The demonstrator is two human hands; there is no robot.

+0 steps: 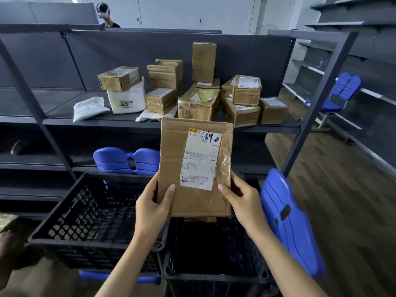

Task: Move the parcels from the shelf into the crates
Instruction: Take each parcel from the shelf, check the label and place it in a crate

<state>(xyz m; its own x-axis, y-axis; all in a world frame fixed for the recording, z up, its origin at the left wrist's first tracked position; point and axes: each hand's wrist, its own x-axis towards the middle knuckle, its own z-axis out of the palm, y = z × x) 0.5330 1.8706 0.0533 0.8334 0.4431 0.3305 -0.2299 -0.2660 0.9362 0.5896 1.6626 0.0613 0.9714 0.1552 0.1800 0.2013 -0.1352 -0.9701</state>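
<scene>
Parcel [194,168] upright over right crate [214,273], label toward us, likely so we can read it. Both hands, left [153,205] and right [242,200], pinch its lower corners. More parcels wait on shelf [64,122]; left crate [96,213] beside.

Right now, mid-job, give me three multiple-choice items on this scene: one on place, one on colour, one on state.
1. Where is the white parcel marked 3270? A) on the shelf under a brown box B) on a chair C) on the floor
2. What colour are the left crate and the right crate? A) blue B) black C) white
3. How is the flat labelled parcel held? A) by one hand B) by neither hand C) by both hands
1 A: the brown box sits on it on the shelf. 2 B: both are black mesh. 3 C: the left hand and the right hand each grip a lower edge.
</scene>
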